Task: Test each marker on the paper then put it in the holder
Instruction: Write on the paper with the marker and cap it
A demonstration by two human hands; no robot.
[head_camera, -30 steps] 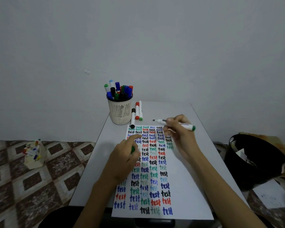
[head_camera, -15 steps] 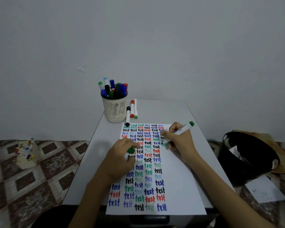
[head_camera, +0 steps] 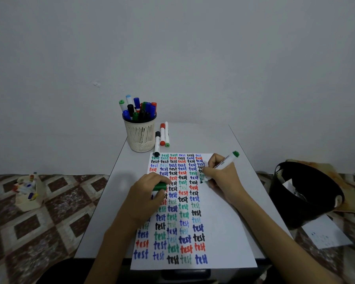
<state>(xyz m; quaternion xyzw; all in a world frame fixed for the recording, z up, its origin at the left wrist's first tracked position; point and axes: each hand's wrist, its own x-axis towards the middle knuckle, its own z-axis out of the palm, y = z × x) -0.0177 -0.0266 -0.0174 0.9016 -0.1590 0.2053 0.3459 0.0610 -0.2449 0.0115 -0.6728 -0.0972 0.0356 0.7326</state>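
Note:
A white paper (head_camera: 221, 228) covered in rows of coloured "test" words lies on the small grey table (head_camera: 195, 138). My right hand (head_camera: 223, 179) grips an uncapped green marker (head_camera: 226, 161), tip down on the paper's right column. My left hand (head_camera: 146, 195) rests on the paper and holds the green cap (head_camera: 159, 186). A cream mesh holder (head_camera: 140, 135) with several capped markers stands at the table's back left. Beside it lie a black marker (head_camera: 157, 144), a red marker (head_camera: 162, 134) and a green marker (head_camera: 167, 134).
A black bin (head_camera: 307, 193) with paper scraps sits on the floor right of the table, next to a loose sheet (head_camera: 326, 234). A small cream box of markers (head_camera: 28, 191) stands on the patterned floor at the left. A plain wall rises behind.
My right hand has turned the green marker from held level above the paper to tip down on the sheet, and is writing in the right column. My left hand has stayed on the paper.

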